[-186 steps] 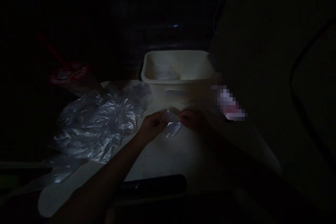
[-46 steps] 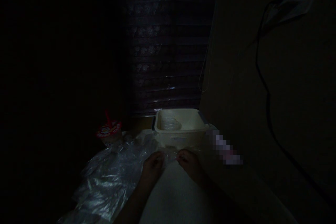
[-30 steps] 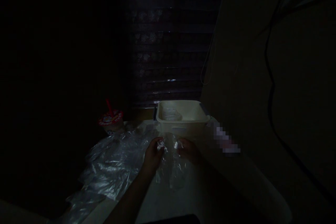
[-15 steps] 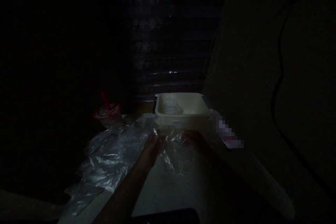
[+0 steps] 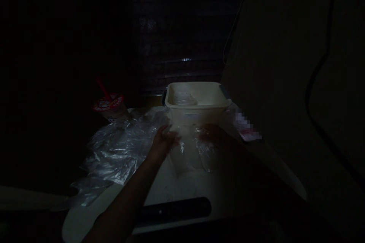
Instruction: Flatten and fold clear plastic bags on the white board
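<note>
Clear plastic bag, bunched up moments ago, now spreads wider over the bench, before the cream bin; left hand loosely spread, right hand too dark to tell.

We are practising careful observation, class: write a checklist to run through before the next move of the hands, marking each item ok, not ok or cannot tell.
1. Left hand and right hand both at the clear plastic: ok.
2. Firm grip by each hand: cannot tell; fingers are blurred and shadowed.
3. Cream bin open at the top: ok.
4. Bin empty: not ok; something clear lies inside.
5. Lid on the drink cup: ok.
6. Bright lighting: not ok; the scene is very dim.
</note>
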A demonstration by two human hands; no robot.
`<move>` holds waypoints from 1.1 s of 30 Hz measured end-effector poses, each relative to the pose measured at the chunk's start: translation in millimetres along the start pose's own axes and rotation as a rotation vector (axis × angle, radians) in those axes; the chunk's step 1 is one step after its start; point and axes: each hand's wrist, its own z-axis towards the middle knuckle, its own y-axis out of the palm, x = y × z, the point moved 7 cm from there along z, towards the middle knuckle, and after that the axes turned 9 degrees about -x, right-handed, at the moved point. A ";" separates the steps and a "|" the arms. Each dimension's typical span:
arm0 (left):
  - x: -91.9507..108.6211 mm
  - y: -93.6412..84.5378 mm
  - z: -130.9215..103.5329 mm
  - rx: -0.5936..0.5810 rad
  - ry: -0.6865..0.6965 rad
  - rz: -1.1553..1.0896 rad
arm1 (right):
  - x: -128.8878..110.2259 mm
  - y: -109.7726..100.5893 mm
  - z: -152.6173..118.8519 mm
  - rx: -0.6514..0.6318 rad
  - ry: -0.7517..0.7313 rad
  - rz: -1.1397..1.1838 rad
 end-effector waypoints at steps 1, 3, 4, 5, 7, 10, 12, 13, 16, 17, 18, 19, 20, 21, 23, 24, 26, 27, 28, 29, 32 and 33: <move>0.5 -0.1 -0.3 0.001 -0.002 0.004 | 2.9 0.3 -0.2 0.007 -0.006 0.030; 1.5 1.1 -0.3 -0.015 -0.001 0.013 | 8.8 -0.1 -0.9 0.029 0.010 0.076; 1.9 2.1 0.0 -0.029 0.003 0.018 | 10.9 -0.6 -1.6 0.038 0.024 0.093; 1.7 3.2 0.6 -0.045 0.006 0.026 | 12.4 -2.0 -2.7 0.052 0.041 0.105; 0.6 4.5 2.3 -0.066 0.014 0.055 | 12.3 -8.0 -6.0 0.103 0.065 0.087; -1.6 4.4 6.0 -0.080 0.020 0.189 | 10.4 -20.0 -10.1 0.187 0.097 0.024; -3.4 3.5 8.8 -0.093 0.011 0.287 | 11.9 -21.6 -7.9 0.150 0.115 0.042; -4.5 2.8 9.6 -0.100 -0.002 0.326 | 13.1 -20.1 -5.7 0.105 0.117 0.073; -3.8 -1.1 5.8 -0.091 -0.039 0.411 | 16.2 -16.8 -2.2 0.016 0.107 0.140; -1.7 -2.0 1.5 -0.080 -0.047 0.435 | 17.2 -16.6 -3.1 0.008 0.106 0.144; 1.1 -2.4 -4.7 -0.063 -0.051 0.463 | 18.2 -16.1 -5.1 -0.002 0.108 0.146; 4.7 -2.0 -12.4 -0.043 -0.051 0.491 | 18.9 -14.8 -7.8 -0.017 0.107 0.144; 8.1 -0.6 -21.5 -0.026 -0.052 0.521 | 18.8 -12.7 -10.7 -0.042 0.100 0.134; 12.1 1.2 -31.4 -0.003 -0.049 0.584 | 18.2 -9.8 -13.4 -0.075 0.088 0.120; 17.2 7.1 -51.7 0.018 -0.040 0.662 | 16.3 -5.3 -16.8 -0.114 0.060 0.070; 19.2 10.6 -61.2 0.013 -0.015 0.673 | 15.1 -4.2 -16.9 -0.116 0.047 0.027; 19.4 16.1 -77.5 -0.026 0.014 0.705 | 11.9 -4.7 -14.3 -0.078 0.015 -0.073; 19.0 17.4 -84.2 -0.047 0.024 0.757 | 9.5 -6.0 -12.6 -0.044 -0.006 -0.131; 18.8 17.0 -90.2 -0.053 0.027 0.826 | 6.4 -7.6 -11.7 -0.001 -0.033 -0.196; 19.3 15.3 -95.3 -0.041 0.025 0.904 | 2.5 -9.2 -12.2 0.048 -0.068 -0.266; 26.8 13.8 -106.9 0.038 0.081 1.046 | -12.1 -8.6 -27.1 0.187 -0.186 -0.458; 29.3 17.7 -109.9 0.043 0.132 1.017 | -17.3 -4.3 -36.3 0.198 -0.228 -0.502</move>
